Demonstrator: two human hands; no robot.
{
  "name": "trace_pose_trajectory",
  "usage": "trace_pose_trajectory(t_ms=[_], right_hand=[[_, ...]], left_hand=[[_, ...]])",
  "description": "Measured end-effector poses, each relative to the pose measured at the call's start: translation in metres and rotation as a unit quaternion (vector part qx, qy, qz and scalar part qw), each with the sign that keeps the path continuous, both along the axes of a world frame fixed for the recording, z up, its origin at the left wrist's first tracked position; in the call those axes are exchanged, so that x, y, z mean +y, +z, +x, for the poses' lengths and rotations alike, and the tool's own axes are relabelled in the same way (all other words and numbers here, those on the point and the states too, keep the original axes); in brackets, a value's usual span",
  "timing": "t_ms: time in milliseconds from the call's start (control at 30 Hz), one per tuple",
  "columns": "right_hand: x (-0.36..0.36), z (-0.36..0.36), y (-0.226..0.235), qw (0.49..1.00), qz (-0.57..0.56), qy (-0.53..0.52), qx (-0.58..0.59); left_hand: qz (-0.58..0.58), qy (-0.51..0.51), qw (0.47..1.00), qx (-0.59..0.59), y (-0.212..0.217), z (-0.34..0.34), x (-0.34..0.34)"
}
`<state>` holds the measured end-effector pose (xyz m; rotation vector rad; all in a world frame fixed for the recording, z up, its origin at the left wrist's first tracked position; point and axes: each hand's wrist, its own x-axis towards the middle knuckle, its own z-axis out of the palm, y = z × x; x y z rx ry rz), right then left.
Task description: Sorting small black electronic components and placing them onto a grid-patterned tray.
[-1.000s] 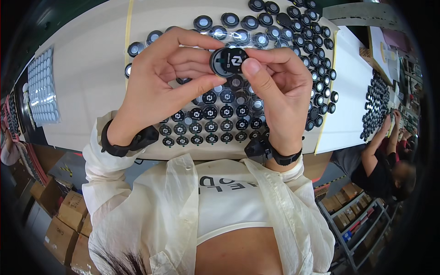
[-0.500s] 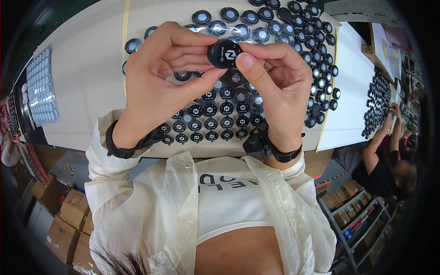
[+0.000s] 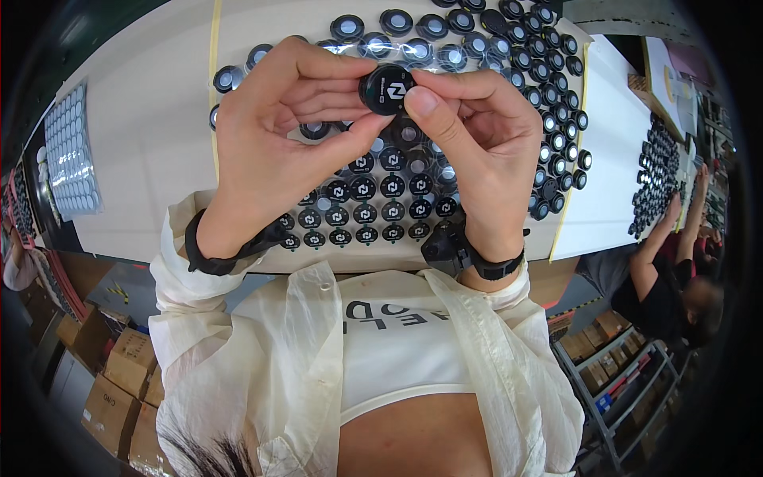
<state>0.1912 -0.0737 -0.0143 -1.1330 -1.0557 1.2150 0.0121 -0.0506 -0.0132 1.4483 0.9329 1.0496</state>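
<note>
Between my two hands, above the table, is a round black disc [image 3: 385,89] with a white emblem on its face. My left hand [image 3: 278,131] pinches its left side between thumb and forefinger. On the right edge, the thumb and forefinger of my right hand [image 3: 481,127] grip it too. Below the hands lie rows of similar black discs with emblems [image 3: 363,188] on a clear plastic sheet. Beyond them, many black round pieces with pale centres [image 3: 417,52] cover the far part of the table; some are hidden behind my hands.
A sheet of pale round pieces [image 3: 73,151] lies at the table's left. Yellow tape [image 3: 215,95] runs across the beige tabletop [image 3: 159,119]. At far right, a co-worker [image 3: 660,262] reaches toward another cluster of black pieces [image 3: 653,179]. Cardboard boxes [image 3: 111,409] stand on the lower left.
My hands and the disc between them have barely moved, the disc shifting slightly upward. On the right, the co-worker's arms have spread apart.
</note>
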Motion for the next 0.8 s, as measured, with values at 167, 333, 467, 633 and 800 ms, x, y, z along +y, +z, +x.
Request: trace_pose_trajectory(t_ms=[167,333,467,633,800], right_hand=[[0.001,0.000,-0.002,1.000,0.005,-0.003,-0.016],[0.001,0.000,-0.003,1.000,-0.007,-0.006,-0.017],[0.001,0.000,-0.002,0.999,-0.007,-0.013,-0.031],[0.003,0.001,-0.009,0.996,0.019,-0.016,-0.089],[0.008,-0.001,-0.016,0.985,0.063,0.000,-0.159]], left_hand=[[-0.004,0.014,1.000,-0.002,-0.003,0.001,-0.001],[0.010,0.018,0.999,0.026,-0.004,0.004,-0.002],[0.024,0.015,0.999,0.045,-0.004,0.003,-0.002],[0.064,0.010,0.994,0.093,-0.008,0.001,-0.001],[0.117,0.006,0.982,0.151,-0.004,-0.004,0.011]])
